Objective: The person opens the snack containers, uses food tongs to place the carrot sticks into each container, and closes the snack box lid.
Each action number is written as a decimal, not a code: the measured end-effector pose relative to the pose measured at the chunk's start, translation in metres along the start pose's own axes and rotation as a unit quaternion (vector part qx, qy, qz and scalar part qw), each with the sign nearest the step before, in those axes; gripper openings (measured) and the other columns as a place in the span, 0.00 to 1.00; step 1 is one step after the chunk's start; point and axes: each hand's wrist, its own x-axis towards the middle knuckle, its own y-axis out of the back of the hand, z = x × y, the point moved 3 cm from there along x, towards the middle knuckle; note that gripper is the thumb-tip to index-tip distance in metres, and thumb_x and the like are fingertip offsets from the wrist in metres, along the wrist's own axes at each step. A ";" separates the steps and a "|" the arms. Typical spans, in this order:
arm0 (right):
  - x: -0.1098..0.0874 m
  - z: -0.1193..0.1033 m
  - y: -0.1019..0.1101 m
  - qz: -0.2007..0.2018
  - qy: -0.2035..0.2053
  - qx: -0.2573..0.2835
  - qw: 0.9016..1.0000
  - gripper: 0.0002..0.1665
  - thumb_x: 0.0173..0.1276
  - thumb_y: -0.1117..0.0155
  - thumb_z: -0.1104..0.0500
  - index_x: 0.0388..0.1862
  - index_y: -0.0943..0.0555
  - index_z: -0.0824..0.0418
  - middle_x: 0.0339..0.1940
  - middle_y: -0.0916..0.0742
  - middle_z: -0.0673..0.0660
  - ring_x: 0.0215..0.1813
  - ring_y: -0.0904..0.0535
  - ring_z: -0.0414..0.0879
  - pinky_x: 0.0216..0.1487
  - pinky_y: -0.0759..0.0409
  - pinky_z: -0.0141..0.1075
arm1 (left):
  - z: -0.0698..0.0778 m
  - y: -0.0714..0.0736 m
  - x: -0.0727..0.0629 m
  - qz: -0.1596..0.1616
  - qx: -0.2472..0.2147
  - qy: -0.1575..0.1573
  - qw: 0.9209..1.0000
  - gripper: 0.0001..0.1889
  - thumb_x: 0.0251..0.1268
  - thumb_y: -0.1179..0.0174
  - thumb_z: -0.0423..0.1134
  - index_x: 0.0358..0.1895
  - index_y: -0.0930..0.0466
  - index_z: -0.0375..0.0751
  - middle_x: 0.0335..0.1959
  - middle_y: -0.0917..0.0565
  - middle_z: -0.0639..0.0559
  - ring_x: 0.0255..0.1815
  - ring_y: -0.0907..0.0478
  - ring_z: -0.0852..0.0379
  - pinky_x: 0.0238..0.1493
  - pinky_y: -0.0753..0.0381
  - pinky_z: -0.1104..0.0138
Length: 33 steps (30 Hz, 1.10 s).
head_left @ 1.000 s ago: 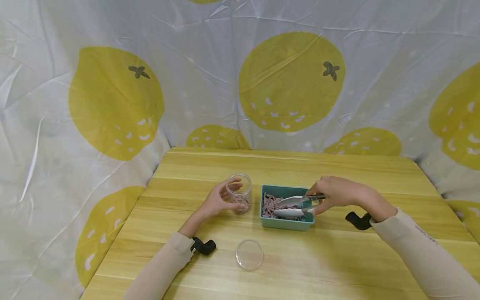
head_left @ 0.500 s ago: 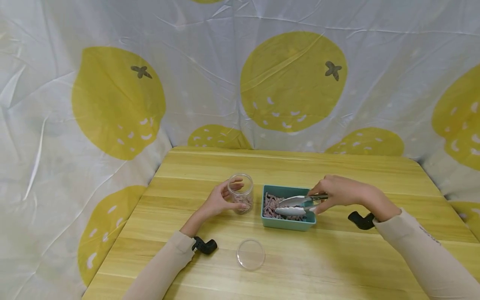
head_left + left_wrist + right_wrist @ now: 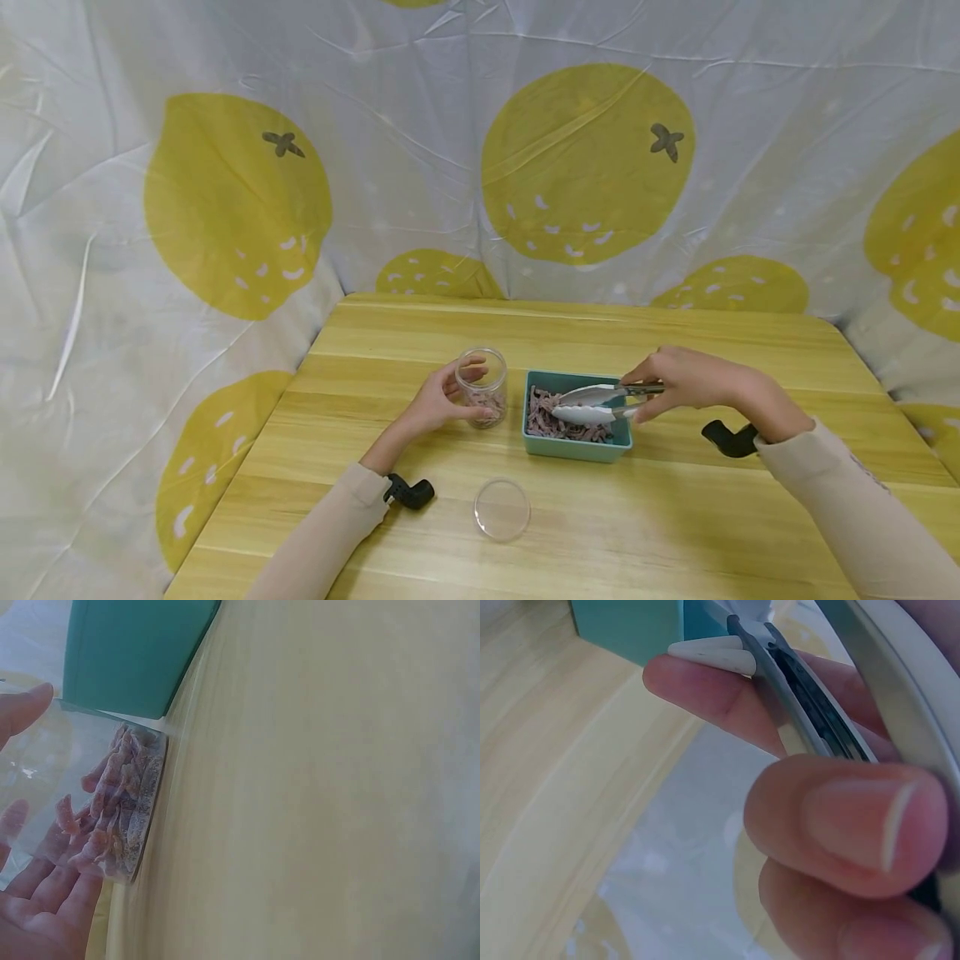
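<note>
My left hand (image 3: pixel 429 405) holds a clear jar (image 3: pixel 482 377) upright on the table, thumb on the near side and fingers behind it. Pinkish-brown dried strips (image 3: pixel 120 795) fill its lower part. To the right stands a teal rectangular box (image 3: pixel 577 450) with more of these strips (image 3: pixel 543 421) inside. Over the box my right hand (image 3: pixel 693 382) grips metal tongs (image 3: pixel 588 404) by the handles. Their pale tips reach down onto the strips; whether any strip is between them cannot be made out. In the right wrist view, the fingers (image 3: pixel 847 825) wrap the tongs' handle.
A clear round lid (image 3: pixel 502 510) lies on the wooden table (image 3: pixel 637 533) in front of the jar and box. A lemon-print curtain (image 3: pixel 420 167) hangs behind and at the sides. Black wrist mounts (image 3: pixel 411 492) sit at both cuffs.
My right hand has shifted slightly right and up with the tongs, whose tips now sit a little higher in the box. The left hand and jar stay in place.
</note>
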 end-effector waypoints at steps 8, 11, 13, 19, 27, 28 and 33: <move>-0.005 -0.002 0.004 0.011 0.017 0.004 1.000 0.36 0.65 0.29 0.45 0.60 0.20 0.72 0.55 0.15 0.65 0.23 0.29 0.31 0.35 0.26 0.35 | 0.007 -0.001 -0.002 -0.001 -0.001 0.006 1.000 0.42 0.52 0.28 0.22 0.72 0.37 0.28 0.67 0.30 0.27 0.68 0.33 0.31 0.71 0.40 0.44; -0.007 -0.003 0.005 0.012 0.017 0.006 1.000 0.36 0.66 0.29 0.45 0.60 0.20 0.72 0.55 0.14 0.64 0.24 0.28 0.32 0.35 0.27 0.35 | 0.008 -0.001 -0.003 -0.002 0.002 0.009 1.000 0.42 0.52 0.28 0.22 0.72 0.38 0.28 0.68 0.30 0.28 0.68 0.33 0.32 0.71 0.40 0.44; -0.008 -0.003 0.006 0.015 0.018 0.006 1.000 0.36 0.66 0.30 0.44 0.60 0.20 0.71 0.54 0.14 0.64 0.30 0.23 0.33 0.35 0.26 0.35 | 0.009 -0.001 -0.003 -0.002 0.004 0.011 1.000 0.42 0.53 0.27 0.23 0.72 0.38 0.29 0.68 0.30 0.28 0.68 0.33 0.32 0.71 0.40 0.44; -0.012 -0.003 0.008 0.023 0.010 0.005 1.000 0.37 0.66 0.30 0.43 0.60 0.20 0.71 0.55 0.15 0.65 0.42 0.14 0.44 0.39 0.21 0.37 | 0.009 -0.002 -0.003 -0.002 0.007 0.007 1.000 0.42 0.53 0.28 0.23 0.72 0.38 0.27 0.67 0.30 0.27 0.67 0.32 0.31 0.70 0.39 0.43; -0.016 -0.003 0.013 0.027 -0.002 0.012 1.000 0.38 0.66 0.30 0.43 0.62 0.21 0.71 0.57 0.15 0.64 0.40 0.15 0.40 0.44 0.19 0.40 | -0.003 0.000 0.000 -0.005 0.004 0.011 1.000 0.42 0.53 0.28 0.22 0.73 0.38 0.28 0.68 0.31 0.27 0.68 0.33 0.32 0.71 0.41 0.43; -0.017 -0.004 0.014 0.029 -0.001 0.011 1.000 0.38 0.66 0.30 0.42 0.62 0.21 0.71 0.57 0.15 0.64 0.42 0.15 0.41 0.46 0.18 0.41 | -0.007 0.001 0.002 -0.005 0.004 0.010 1.000 0.43 0.53 0.28 0.22 0.73 0.39 0.28 0.68 0.31 0.28 0.68 0.33 0.32 0.71 0.41 0.43; -0.019 -0.006 0.020 0.036 0.002 0.012 0.999 0.38 0.66 0.31 0.43 0.63 0.22 0.70 0.58 0.15 0.63 0.47 0.14 0.48 0.49 0.18 0.43 | -0.019 0.002 0.005 0.000 0.004 0.005 1.000 0.44 0.52 0.27 0.22 0.74 0.39 0.30 0.69 0.31 0.29 0.69 0.33 0.34 0.72 0.41 0.45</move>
